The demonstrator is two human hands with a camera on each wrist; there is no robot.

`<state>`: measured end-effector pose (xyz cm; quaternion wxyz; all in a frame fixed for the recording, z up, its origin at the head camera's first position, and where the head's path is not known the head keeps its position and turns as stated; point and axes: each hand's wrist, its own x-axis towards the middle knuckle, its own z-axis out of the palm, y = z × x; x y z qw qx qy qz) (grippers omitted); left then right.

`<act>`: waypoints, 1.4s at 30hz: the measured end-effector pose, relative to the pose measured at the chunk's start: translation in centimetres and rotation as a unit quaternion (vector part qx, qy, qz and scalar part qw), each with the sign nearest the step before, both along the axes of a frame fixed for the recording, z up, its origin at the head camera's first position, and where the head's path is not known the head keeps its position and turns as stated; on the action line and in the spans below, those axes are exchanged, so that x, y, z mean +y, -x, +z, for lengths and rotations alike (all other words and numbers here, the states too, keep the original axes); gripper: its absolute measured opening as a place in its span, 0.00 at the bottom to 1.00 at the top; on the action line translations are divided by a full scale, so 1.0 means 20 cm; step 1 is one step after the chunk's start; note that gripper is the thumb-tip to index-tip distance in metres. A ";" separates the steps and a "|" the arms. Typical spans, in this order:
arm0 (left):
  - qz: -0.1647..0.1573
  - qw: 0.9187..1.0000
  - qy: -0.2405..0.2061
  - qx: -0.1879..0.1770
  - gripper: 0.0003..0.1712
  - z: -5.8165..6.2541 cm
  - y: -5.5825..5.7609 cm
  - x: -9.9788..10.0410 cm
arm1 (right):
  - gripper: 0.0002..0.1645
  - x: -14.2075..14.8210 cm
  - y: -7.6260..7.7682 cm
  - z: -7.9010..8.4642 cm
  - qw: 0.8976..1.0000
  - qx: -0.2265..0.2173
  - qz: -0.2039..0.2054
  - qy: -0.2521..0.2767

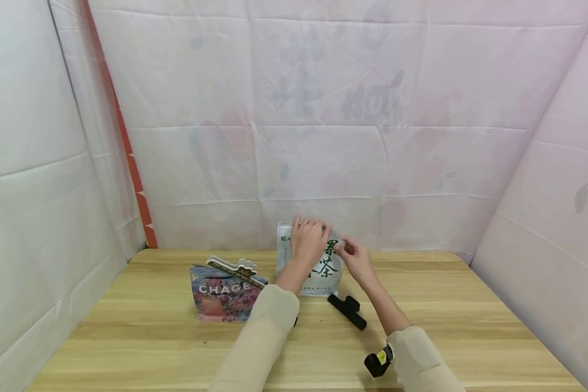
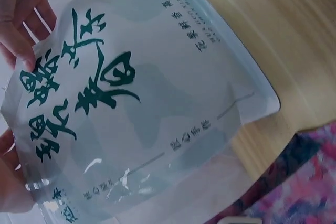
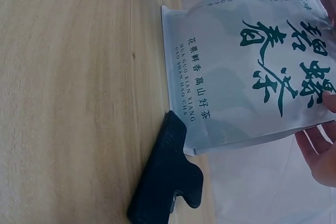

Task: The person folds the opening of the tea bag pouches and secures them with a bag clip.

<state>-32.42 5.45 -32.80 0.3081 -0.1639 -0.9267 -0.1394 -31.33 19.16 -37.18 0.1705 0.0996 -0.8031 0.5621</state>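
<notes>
A white tea bag [image 1: 318,284] with green lettering stands upright near the back of the table. My left hand [image 1: 307,245] grips its top edge, in front of the left and middle part. At the upper right side, my right hand [image 1: 356,260] pinches the bag, thumb on the printed front and fingers behind, as the right wrist view shows. Just in front of the bag's lower right corner lies a black bag clip [image 3: 165,174]. The left hand and forearm hide part of the lettering in the head view.
Left of the tea bag stands a colourful bag [image 1: 215,305] marked CHAGE, with a patterned sealing clip [image 1: 237,272] slanting across its top. A small dark piece [image 1: 295,322] peeks out beside the left sleeve. The wooden table [image 1: 142,332] ends at a fabric backdrop [image 1: 215,163].
</notes>
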 end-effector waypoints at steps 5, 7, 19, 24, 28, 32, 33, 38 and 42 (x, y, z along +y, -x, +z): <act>0.025 0.999 -0.012 -0.016 0.21 0.00 0.00 0.02 | 0.15 -0.01 0.01 -0.02 0.999 0.008 -0.029 0.025; 0.032 0.999 -0.010 -0.022 0.21 0.01 -0.01 0.02 | 0.14 -0.01 0.01 -0.02 0.999 0.014 -0.035 0.030; -0.012 0.994 0.009 -0.109 0.16 0.05 -0.02 -0.02 | 0.23 0.03 -0.02 -0.03 0.998 -0.026 0.028 0.058; -0.024 0.993 0.012 -0.114 0.14 0.06 -0.02 -0.03 | 0.24 0.04 -0.02 -0.03 0.996 -0.032 0.047 0.071; -0.032 0.992 0.013 -0.119 0.13 0.06 -0.03 -0.03 | 0.22 0.04 -0.03 -0.03 0.995 -0.036 0.062 0.070; -0.036 0.992 0.012 -0.117 0.10 0.06 -0.04 -0.04 | 0.19 0.03 -0.05 -0.01 0.995 -0.031 0.073 0.060; -0.037 0.993 0.011 -0.115 0.09 0.06 -0.04 -0.04 | 0.19 0.03 -0.05 -0.01 0.995 -0.030 0.074 0.060; -0.035 0.994 0.016 -0.102 0.07 0.05 -0.04 -0.04 | 0.18 0.01 -0.04 -0.03 0.996 -0.027 0.059 0.060; -0.030 0.995 0.018 -0.093 0.06 0.04 -0.04 -0.04 | 0.15 0.00 -0.01 -0.04 0.997 -0.019 0.040 0.061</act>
